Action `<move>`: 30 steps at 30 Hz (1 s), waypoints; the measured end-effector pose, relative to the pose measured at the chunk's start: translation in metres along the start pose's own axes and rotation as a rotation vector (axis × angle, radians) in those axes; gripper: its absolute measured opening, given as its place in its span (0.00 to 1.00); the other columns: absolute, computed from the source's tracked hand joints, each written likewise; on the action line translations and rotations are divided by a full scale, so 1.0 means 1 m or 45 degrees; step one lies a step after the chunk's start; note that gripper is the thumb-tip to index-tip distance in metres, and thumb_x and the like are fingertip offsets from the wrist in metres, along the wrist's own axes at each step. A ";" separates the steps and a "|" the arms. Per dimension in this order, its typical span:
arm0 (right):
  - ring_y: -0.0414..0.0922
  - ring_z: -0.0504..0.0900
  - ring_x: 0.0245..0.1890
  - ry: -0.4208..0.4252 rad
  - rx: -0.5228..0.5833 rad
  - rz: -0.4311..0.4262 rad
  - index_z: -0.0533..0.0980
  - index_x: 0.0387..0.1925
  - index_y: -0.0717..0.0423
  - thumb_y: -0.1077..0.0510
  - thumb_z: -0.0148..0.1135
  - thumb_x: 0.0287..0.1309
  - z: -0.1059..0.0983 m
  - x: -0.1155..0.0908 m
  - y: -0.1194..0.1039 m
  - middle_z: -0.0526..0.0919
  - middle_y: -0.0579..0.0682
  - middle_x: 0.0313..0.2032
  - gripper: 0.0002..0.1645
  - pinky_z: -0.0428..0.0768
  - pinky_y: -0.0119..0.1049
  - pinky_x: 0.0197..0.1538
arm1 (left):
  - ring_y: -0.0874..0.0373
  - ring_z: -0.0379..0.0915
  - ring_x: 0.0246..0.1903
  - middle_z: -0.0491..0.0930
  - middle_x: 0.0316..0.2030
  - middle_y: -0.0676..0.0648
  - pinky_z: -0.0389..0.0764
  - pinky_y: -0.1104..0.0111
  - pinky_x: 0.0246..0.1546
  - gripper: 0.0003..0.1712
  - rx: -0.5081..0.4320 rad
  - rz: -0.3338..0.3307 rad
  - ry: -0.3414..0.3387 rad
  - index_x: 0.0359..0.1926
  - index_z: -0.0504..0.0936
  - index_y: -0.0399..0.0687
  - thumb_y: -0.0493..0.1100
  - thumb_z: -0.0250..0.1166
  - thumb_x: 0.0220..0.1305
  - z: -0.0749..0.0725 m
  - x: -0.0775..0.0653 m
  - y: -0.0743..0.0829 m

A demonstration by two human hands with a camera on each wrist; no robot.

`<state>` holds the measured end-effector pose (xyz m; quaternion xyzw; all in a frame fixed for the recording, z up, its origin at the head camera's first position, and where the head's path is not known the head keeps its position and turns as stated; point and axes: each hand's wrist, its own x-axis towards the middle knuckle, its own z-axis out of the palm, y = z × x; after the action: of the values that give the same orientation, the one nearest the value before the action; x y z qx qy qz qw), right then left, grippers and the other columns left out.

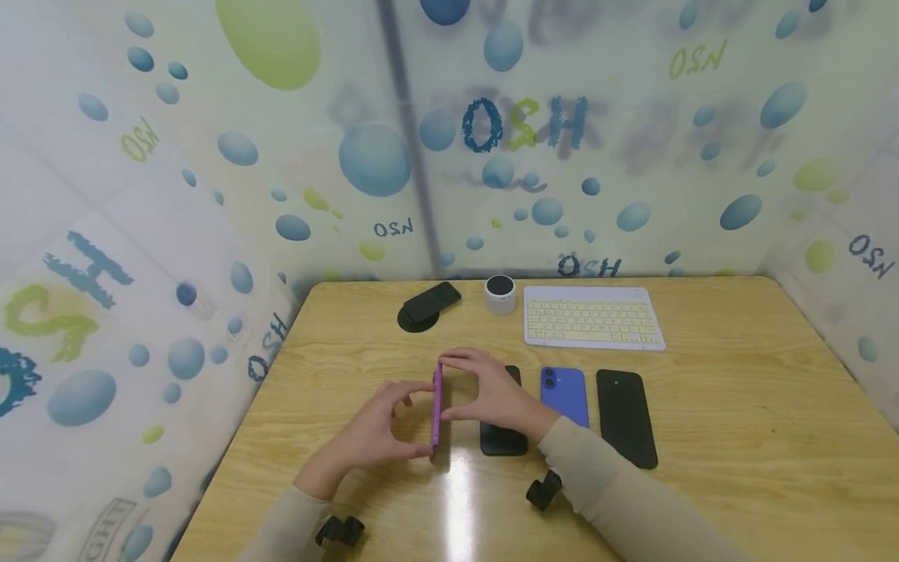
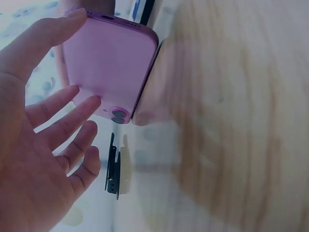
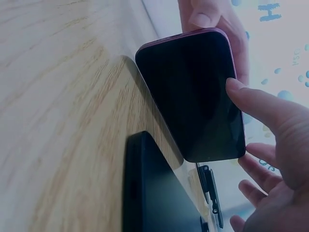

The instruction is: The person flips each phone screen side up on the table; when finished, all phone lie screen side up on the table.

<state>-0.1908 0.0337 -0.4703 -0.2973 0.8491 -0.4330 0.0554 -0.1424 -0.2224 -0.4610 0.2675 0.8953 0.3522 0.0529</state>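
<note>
A pink-purple smartphone [image 1: 438, 406] is tilted up on its long side, its back with two lenses towards my left hand [image 1: 372, 429]. That hand's thumb is at the end with the charging port, and its fingertips are by the pink back [image 2: 111, 63]. My right hand [image 1: 492, 394] holds it from the other side, thumb on the dark screen [image 3: 193, 96] and a fingertip at the far end. Whether its lower edge touches the table cannot be made out. Partly under my right hand lies a black phone [image 1: 502, 443].
To the right lie a blue phone [image 1: 565, 398] and another black phone [image 1: 627, 417]. Along the back of the wooden table [image 1: 737, 390] are a black folding stand [image 1: 428, 304], a small white round device [image 1: 500, 295] and a white keyboard [image 1: 593, 318]. A patterned curtain [image 1: 632, 156] hangs behind.
</note>
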 end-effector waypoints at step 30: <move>0.55 0.62 0.77 0.032 0.003 0.003 0.72 0.72 0.45 0.41 0.84 0.45 0.019 0.012 -0.009 0.70 0.53 0.74 0.53 0.53 0.67 0.76 | 0.51 0.71 0.51 0.75 0.69 0.53 0.76 0.63 0.46 0.55 0.030 0.047 -0.029 0.75 0.70 0.56 0.55 0.84 0.46 -0.024 -0.008 -0.014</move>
<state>-0.1895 0.0100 -0.4729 -0.2909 0.8495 -0.4377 0.0454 -0.1489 -0.2492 -0.4525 0.2887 0.8936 0.3396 0.0535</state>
